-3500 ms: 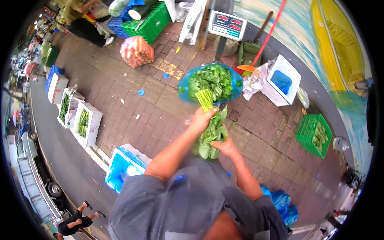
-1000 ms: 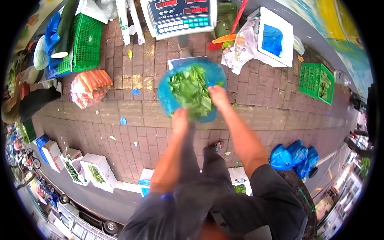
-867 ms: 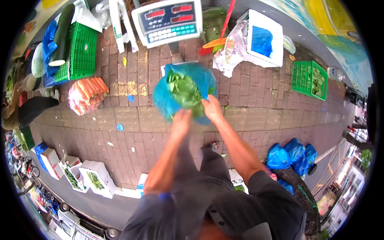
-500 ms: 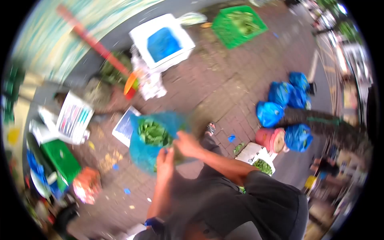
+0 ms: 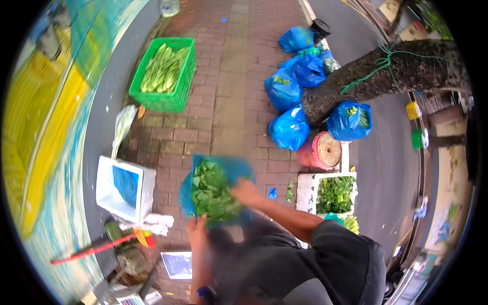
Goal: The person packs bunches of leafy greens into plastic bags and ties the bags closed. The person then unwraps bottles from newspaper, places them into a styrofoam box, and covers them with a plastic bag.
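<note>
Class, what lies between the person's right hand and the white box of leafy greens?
A blue scrap and a green leaf lie on the paving between the right hand and the white box, as the head view shows.

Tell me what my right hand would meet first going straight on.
Likely the leafy greens in the blue plastic bag, though blur hides whether your right hand touches them.

The curled right hand sits beyond the left hand
</note>
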Demonstrator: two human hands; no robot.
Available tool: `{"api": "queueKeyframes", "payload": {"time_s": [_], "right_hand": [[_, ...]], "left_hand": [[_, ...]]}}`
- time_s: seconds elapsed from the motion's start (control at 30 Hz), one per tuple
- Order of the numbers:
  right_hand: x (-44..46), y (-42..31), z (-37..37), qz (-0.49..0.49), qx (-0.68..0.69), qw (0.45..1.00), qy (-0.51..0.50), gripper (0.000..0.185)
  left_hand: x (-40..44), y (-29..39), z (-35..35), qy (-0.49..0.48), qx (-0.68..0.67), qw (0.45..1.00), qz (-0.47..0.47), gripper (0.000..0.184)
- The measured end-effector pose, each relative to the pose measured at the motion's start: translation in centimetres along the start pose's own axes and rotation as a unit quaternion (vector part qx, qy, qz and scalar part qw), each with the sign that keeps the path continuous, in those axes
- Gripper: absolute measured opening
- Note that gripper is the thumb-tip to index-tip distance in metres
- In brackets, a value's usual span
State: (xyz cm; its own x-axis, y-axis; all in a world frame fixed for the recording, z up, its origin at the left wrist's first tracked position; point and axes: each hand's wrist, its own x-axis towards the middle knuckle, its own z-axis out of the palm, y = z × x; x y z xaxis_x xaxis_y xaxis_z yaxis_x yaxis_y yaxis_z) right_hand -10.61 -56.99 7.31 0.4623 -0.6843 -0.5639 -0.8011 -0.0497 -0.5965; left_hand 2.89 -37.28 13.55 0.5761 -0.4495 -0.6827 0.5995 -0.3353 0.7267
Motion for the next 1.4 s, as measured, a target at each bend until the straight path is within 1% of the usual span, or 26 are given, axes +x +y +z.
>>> {"api": "queueKeyframes", "payload": {"time_s": [0.07,0.1,0.2,0.3,0.33,0.37,0.4,0.43,0.47,0.5,0.53,0.57,0.63,0.7,0.73,0.83,0.87,0.93,0.97,1.0,1.1,1.17,1.3,1.33,1.37,1.4], "right_hand": [[2.4,-1.5,-6.5,0.011,0.038,0.998,0.047,0.048],[3.6,-2.3,-9.6,0.015,0.055,0.996,0.067,0.047],[7.3,-4.2,-17.2,-0.014,0.133,0.982,0.133,0.042],[14.3,-2.8,-21.0,-0.082,0.196,0.943,0.258,0.027],[15.0,-5.8,-24.5,-0.083,0.171,0.938,0.290,0.020],[20.4,-2.4,-25.4,-0.078,0.156,0.936,0.307,0.018],[25.6,0.6,-26.3,-0.072,0.141,0.933,0.323,0.017],[30.8,3.7,-27.2,-0.065,0.126,0.930,0.340,0.015],[31.7,3.1,-27.9,-0.043,0.131,0.929,0.343,0.016],[32.6,2.3,-28.7,-0.022,0.136,0.928,0.346,0.016],[35.4,1.6,-31.3,-0.015,0.132,0.928,0.348,0.017],[36.6,-0.4,-32.9,0.035,0.168,0.917,0.361,0.018],[40.0,-1.1,-36.5,0.025,0.129,0.909,0.395,0.020],[42.1,-1.6,-40.0,0.080,0.198,0.906,0.366,0.023],[44.3,-1.8,-42.1,0.096,0.231,0.902,0.352,0.025],[51.4,-0.3,-45.6,0.095,0.262,0.900,0.336,0.030],[53.1,0.0,-47.2,0.084,0.212,0.918,0.324,0.034],[58.2,0.1,-51.4,0.089,0.177,0.931,0.307,0.039],[59.0,-0.5,-52.2,0.108,0.166,0.938,0.284,0.042],[59.9,-1.4,-53.9,0.117,0.210,0.929,0.281,0.051],[65.5,-1.1,-59.3,0.128,0.231,0.913,0.310,0.042],[68.6,-0.9,-63.2,0.133,0.215,0.917,0.307,0.044],[75.5,0.3,-70.9,0.141,0.170,0.924,0.311,0.048],[77.2,0.8,-72.2,0.139,0.165,0.925,0.314,0.049],[79.1,1.0,-74.0,0.134,0.161,0.923,0.322,0.049],[80.8,1.5,-75.5,0.137,0.131,0.925,0.331,0.051]], "left_hand": [[4.6,2.2,3.5,-0.035,0.025,0.999,0.015,0.020],[6.2,4.6,5.7,-0.063,0.041,0.997,0.027,0.020],[11.8,12.4,12.3,-0.152,0.068,0.984,0.064,0.021],[18.6,19.5,17.5,-0.234,0.085,0.966,0.069,0.025],[21.8,21.7,19.3,-0.259,0.110,0.956,0.088,0.025],[25.8,23.5,21.2,-0.252,0.122,0.956,0.085,0.025],[30.7,24.6,25.0,-0.243,0.122,0.959,0.083,0.025],[34.3,26.3,28.2,-0.270,0.144,0.948,0.092,0.026],[35.8,26.8,29.5,-0.276,0.164,0.944,0.073,0.027],[37.9,28.3,32.7,-0.285,0.177,0.940,0.068,0.028],[39.7,30.5,35.9,-0.291,0.180,0.937,0.076,0.027],[41.1,32.3,38.9,-0.297,0.187,0.933,0.079,0.026],[43.6,34.5,43.2,-0.316,0.233,0.916,0.076,0.026],[47.3,36.7,49.4,-0.339,0.289,0.890,0.098,0.030],[48.5,37.1,52.7,-0.325,0.264,0.902,0.107,0.036],[51.1,41.3,60.5,-0.355,0.300,0.882,0.082,0.038],[51.9,41.3,61.2,-0.336,0.318,0.884,0.070,0.036],[56.0,41.8,64.9,-0.316,0.340,0.883,0.074,0.032],[57.8,42.6,67.1,-0.308,0.353,0.881,0.071,0.029],[57.6,43.9,67.9,-0.304,0.362,0.879,0.057,0.027],[60.6,45.0,73.4,-0.305,0.336,0.891,0.028,0.023],[63.1,45.3,76.5,-0.312,0.305,0.900,0.016,0.023],[67.7,45.7,84.3,-0.343,0.293,0.892,0.029,0.025],[68.8,46.3,86.1,-0.361,0.304,0.881,0.043,0.026],[69.9,47.0,87.8,-0.368,0.322,0.872,0.037,0.025],[71.4,46.7,90.6,-0.375,0.330,0.866,0.038,0.024]]}}
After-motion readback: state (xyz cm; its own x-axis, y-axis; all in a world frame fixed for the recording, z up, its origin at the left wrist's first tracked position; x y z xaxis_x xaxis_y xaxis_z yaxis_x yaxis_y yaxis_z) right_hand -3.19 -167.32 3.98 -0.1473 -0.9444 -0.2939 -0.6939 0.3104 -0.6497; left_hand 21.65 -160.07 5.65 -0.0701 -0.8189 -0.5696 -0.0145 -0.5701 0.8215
